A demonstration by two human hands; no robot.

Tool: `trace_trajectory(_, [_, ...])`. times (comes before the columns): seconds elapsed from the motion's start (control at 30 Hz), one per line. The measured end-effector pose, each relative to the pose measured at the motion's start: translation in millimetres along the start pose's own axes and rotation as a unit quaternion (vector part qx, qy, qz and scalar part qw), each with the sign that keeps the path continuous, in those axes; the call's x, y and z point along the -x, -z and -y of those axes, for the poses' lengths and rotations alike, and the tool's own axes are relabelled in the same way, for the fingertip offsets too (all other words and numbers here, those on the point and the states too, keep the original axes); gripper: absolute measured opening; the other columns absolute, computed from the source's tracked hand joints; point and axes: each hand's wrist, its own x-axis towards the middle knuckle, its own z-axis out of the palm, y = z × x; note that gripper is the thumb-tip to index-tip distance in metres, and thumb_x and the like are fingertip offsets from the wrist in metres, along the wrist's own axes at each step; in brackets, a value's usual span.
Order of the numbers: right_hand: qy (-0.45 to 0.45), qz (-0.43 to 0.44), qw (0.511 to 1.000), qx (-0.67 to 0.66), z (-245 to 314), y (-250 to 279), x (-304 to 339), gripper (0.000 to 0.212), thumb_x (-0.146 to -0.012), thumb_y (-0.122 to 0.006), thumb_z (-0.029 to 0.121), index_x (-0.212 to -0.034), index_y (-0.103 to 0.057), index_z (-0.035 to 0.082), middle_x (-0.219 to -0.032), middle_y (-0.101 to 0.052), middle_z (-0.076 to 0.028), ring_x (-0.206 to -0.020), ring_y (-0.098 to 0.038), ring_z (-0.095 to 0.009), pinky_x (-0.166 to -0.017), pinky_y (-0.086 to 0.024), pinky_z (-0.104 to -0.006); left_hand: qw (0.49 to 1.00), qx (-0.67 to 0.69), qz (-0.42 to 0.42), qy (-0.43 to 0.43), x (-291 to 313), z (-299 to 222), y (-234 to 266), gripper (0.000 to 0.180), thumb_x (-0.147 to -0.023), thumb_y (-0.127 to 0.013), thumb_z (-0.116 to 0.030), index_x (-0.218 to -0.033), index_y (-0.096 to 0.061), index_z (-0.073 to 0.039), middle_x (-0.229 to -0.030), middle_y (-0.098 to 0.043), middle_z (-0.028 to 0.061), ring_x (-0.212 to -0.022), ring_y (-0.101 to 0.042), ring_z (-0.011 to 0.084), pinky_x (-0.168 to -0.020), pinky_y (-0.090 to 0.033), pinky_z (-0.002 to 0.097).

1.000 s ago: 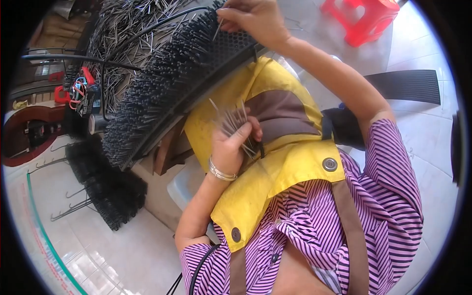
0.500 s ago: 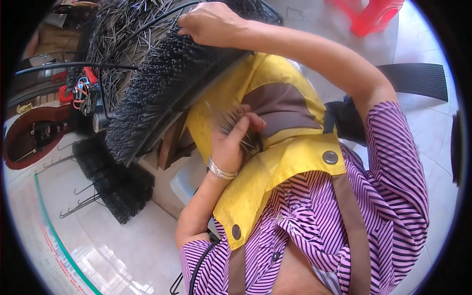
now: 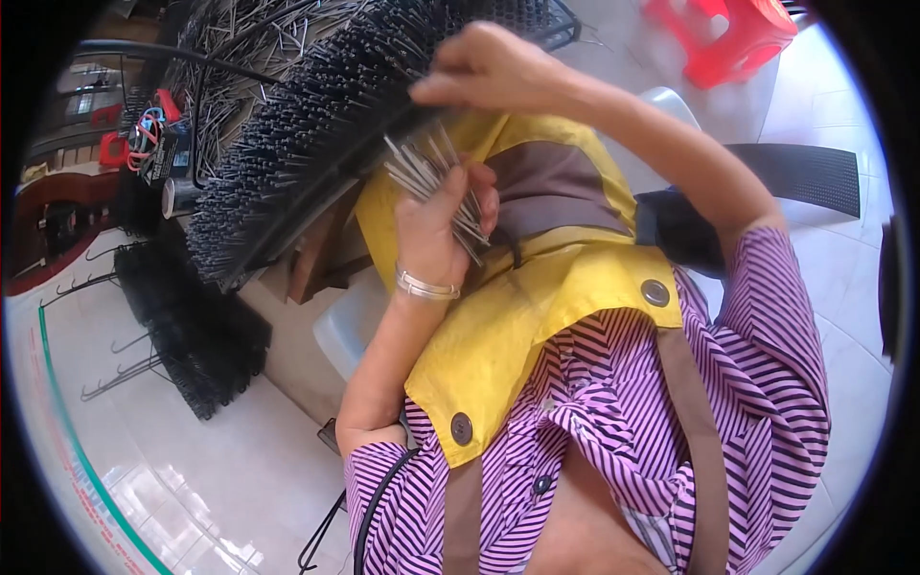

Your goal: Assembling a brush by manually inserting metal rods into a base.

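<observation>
My left hand (image 3: 436, 220) is closed around a bundle of thin grey metal rods (image 3: 419, 169), held over my yellow apron (image 3: 537, 259). The rods fan out above and below the fist. My right hand (image 3: 498, 69), slightly blurred, is above and to the right of the bundle, at the near edge of a dark rack (image 3: 287, 153) packed with upright rods. Its fingers are bent together; whatever lies between them cannot be made out. The rack tilts toward me.
Loose rods (image 3: 240, 38) lie heaped behind the rack. Black bristly pieces with wire hooks (image 3: 196, 326) lie on the tiled floor at left. A red plastic stool (image 3: 733, 38) stands at the far right, with a dark curved panel (image 3: 800, 177) below it. Wires and a small box (image 3: 158, 144) are at far left.
My right hand has come from the rack's rods toward me and to the right, nearer the bundle. The left hand still grips the rods, which show more sharply. The whole view has shifted slightly.
</observation>
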Motion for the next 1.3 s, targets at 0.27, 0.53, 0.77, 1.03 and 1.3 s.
trace_trajectory(0.27, [-0.196,0.055,0.926,-0.319,11,-18,56,0.017,-0.074,-0.064,0.014,-0.079,-0.061,-0.002,-0.065,-0.059,-0.003,-0.055,-0.053,-0.007,-0.05,-0.043,-0.0212,0.984,-0.176,0.004,0.035,11,3,-6,0.02,-0.084,-0.051,-0.011,-0.095,-0.051,0.006,-0.086,-0.06,0.0168,-0.065,-0.06,0.0202,-0.053,-0.049,0.0269])
trace_trajectory(0.53, [-0.138,-0.144,0.88,-0.431,-21,10,45,0.018,-0.073,-0.064,0.008,-0.084,-0.059,-0.005,-0.068,-0.06,-0.011,-0.055,-0.06,-0.017,-0.049,-0.052,-0.0271,0.994,-0.085,-0.053,0.054,14,11,-2,0.017,-0.086,-0.048,-0.012,-0.095,-0.052,0.002,-0.089,-0.059,0.0163,-0.075,-0.06,0.023,-0.064,-0.051,0.0307])
trace_trajectory(0.77, [-0.004,-0.334,0.855,-0.398,-37,42,-4,0.007,-0.077,-0.06,0.006,-0.078,-0.059,-0.002,-0.066,-0.061,-0.007,-0.055,-0.058,-0.011,-0.048,-0.045,-0.0206,0.996,-0.068,-0.019,0.063,12,13,3,0.018,-0.085,-0.05,-0.013,-0.096,-0.05,0.001,-0.088,-0.059,0.0168,-0.075,-0.059,0.0227,-0.065,-0.05,0.0312])
trace_trajectory(1.03, [0.071,-0.341,0.907,-0.237,-37,23,-31,0.007,-0.076,-0.06,0.005,-0.08,-0.061,-0.001,-0.064,-0.06,-0.004,-0.053,-0.052,-0.006,-0.048,-0.042,-0.0193,0.996,-0.057,-0.021,0.063,13,14,4,0.019,-0.085,-0.051,-0.014,-0.096,-0.05,0.001,-0.087,-0.058,0.0166,-0.074,-0.059,0.0225,-0.065,-0.05,0.0313])
trace_trajectory(1.3, [0.186,-0.284,0.936,-0.092,-28,28,-39,0.008,-0.073,-0.06,0.003,-0.079,-0.059,-0.002,-0.059,-0.056,-0.004,-0.056,-0.049,-0.006,-0.051,-0.04,-0.022,0.996,-0.049,-0.012,0.069,13,16,6,0.018,-0.085,-0.05,-0.013,-0.096,-0.05,0.001,-0.087,-0.058,0.016,-0.074,-0.059,0.0224,-0.065,-0.05,0.0315])
